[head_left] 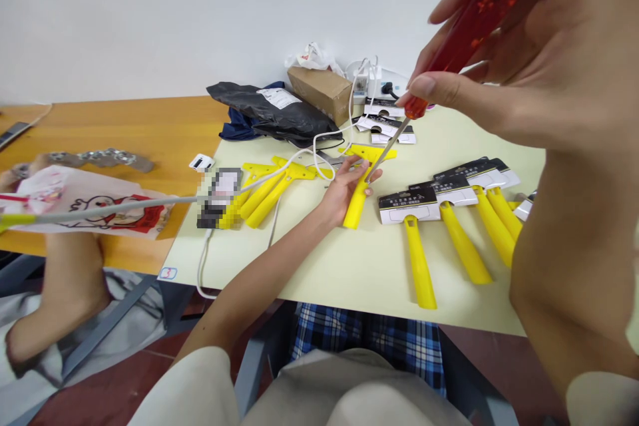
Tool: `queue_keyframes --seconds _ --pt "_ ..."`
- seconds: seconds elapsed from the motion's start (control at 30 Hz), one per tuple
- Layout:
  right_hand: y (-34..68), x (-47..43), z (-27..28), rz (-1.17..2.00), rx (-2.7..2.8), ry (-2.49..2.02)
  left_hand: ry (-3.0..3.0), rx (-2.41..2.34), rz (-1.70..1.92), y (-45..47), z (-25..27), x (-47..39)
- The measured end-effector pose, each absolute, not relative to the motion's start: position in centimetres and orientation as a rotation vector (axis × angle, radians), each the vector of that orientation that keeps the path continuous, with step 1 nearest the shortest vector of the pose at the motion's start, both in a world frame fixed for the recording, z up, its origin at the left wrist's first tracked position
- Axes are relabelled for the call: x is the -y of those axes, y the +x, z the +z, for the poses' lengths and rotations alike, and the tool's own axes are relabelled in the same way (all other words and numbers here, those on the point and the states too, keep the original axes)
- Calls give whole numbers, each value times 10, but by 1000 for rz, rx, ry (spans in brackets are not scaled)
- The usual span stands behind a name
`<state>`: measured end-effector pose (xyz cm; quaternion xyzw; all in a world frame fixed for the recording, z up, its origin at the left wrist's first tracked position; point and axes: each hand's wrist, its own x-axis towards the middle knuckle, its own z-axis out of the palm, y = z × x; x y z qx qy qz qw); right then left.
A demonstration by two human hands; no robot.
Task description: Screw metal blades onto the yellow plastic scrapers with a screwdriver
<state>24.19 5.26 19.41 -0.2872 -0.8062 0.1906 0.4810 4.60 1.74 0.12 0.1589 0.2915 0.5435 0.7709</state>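
Left hand [343, 192] gripping yellow T-shaped tool [356, 205], right hand [529, 73] holding translucent red-handled screwdriver [456, 40]

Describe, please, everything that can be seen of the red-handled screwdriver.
The screwdriver has a translucent red, plastic-looking handle and a thin, straight, metal-looking shaft. Held in the right hand, it slants from upper right to lower left. Its tip meets, or nearly meets, the yellow T-shaped tool in the left hand; the tip's shape is too small to tell.

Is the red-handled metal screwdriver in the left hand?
No, the right hand holds the screwdriver, while the left hand holds a yellow T-shaped plastic tool.
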Motion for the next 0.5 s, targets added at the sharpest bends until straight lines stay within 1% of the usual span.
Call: queue_keyframes --seconds 0.1,0.33,0.5 --pt "241 -50 194 395 2053 -629 354 -642 1176 47 3 -16" --pt "242 -55 194 355 2056 -653 331 -665 1167 49 7 -15" --pt "243 -62 191 317 2065 -591 336 -659 1159 49 6 -14"
